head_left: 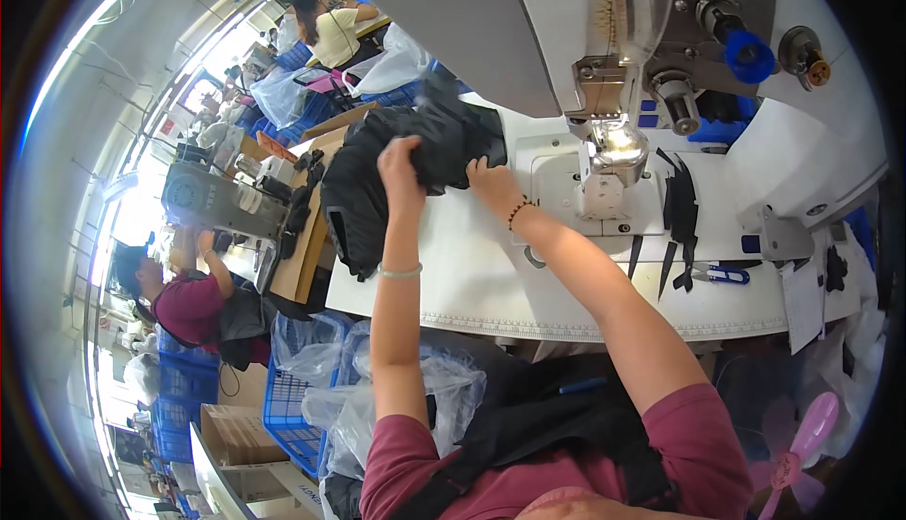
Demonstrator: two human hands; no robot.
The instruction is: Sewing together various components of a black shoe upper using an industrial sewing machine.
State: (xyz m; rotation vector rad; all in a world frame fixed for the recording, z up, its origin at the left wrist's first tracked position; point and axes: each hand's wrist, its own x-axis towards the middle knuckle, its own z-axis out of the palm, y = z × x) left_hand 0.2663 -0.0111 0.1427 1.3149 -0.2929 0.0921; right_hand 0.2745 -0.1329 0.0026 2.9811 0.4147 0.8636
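Note:
A bulky heap of black fabric lies over the left part of the white sewing table, partly blurred at its far end. My left hand is closed on the fabric near its middle. My right hand pinches the right edge of the same fabric, just left of the sewing machine's plate. The sewing machine stands over the table to the right, its needle area lit, with no fabric of the heap under it. What kind of article the fabric makes up cannot be told.
Black fabric strips and blue-handled thread snips lie right of the machine plate. A blue crate with clear plastic bags stands below the table at left. One co-worker sits at another machine; a second is farther back. A pink fan is at lower right.

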